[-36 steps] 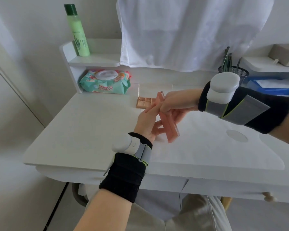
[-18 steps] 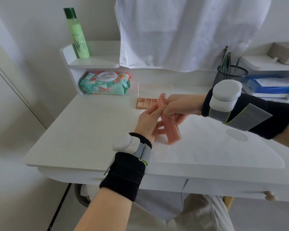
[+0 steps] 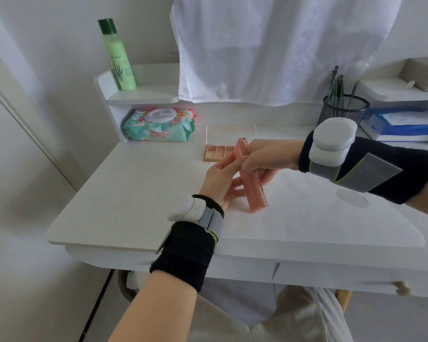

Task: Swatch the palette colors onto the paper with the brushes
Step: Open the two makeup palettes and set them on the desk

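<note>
Pink case point(image 3: 253, 186) stands tilted at frame centre, lower end on the paper point(image 3: 307, 213), gripped by both hands. Left hand point(image 3: 220, 178) fingers and right hand point(image 3: 262, 161) fingers clamp it. Steady the base while prising it open; the open palette point(image 3: 218, 152) lies just behind.

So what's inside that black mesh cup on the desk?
The black mesh cup holds several thin, dark handles that stick up above its rim, probably brushes. Their lower ends are down inside the cup, hidden by the mesh and by the right hand's wrist device.

Glossy pink plastic case point(image 3: 253, 191), matt white desk point(image 3: 134, 193), black wire-mesh cup point(image 3: 344, 109)
</note>
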{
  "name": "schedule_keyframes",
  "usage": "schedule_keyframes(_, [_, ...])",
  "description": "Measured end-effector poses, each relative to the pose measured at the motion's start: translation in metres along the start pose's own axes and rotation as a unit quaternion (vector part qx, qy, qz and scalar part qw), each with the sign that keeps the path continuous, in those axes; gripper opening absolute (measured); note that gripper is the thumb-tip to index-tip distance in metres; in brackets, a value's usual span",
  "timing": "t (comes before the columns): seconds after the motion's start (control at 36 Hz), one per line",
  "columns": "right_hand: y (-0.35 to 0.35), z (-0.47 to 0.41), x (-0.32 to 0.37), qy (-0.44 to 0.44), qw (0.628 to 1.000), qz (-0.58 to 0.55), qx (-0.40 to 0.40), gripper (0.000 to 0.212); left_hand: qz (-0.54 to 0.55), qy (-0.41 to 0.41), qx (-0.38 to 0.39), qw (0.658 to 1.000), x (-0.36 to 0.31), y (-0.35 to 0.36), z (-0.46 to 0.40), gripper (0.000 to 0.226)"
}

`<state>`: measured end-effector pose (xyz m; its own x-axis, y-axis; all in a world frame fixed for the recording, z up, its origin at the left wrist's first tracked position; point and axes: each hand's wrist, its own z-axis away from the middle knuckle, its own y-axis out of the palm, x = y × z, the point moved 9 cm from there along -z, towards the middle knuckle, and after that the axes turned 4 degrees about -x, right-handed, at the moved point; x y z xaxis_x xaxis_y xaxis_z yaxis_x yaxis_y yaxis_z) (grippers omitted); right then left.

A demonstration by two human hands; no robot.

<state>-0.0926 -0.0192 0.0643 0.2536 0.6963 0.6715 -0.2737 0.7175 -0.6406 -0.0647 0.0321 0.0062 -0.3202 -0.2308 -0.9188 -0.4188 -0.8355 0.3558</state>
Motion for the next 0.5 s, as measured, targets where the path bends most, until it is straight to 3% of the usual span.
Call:
schedule_keyframes(0.31, [-0.0023,0.0042,-0.0050,0.017,1.000,0.001,-0.003,0.024,-0.011,0.009,-0.011,1.000,-0.0021,0.0019,0.0016,0.012])
schedule_keyframes(0.42, [-0.0010,0.0035,-0.0036,0.012,1.000,-0.009,-0.007,0.042,-0.017,0.016,-0.033,0.999,-0.0051,0.0018,0.0025,0.017])
schedule_keyframes(0.5, [-0.0007,0.0006,-0.0037,0.008,1.000,-0.006,-0.018,0.012,-0.033,0.025,-0.056,0.998,-0.0070,-0.0014,0.0023,0.021])
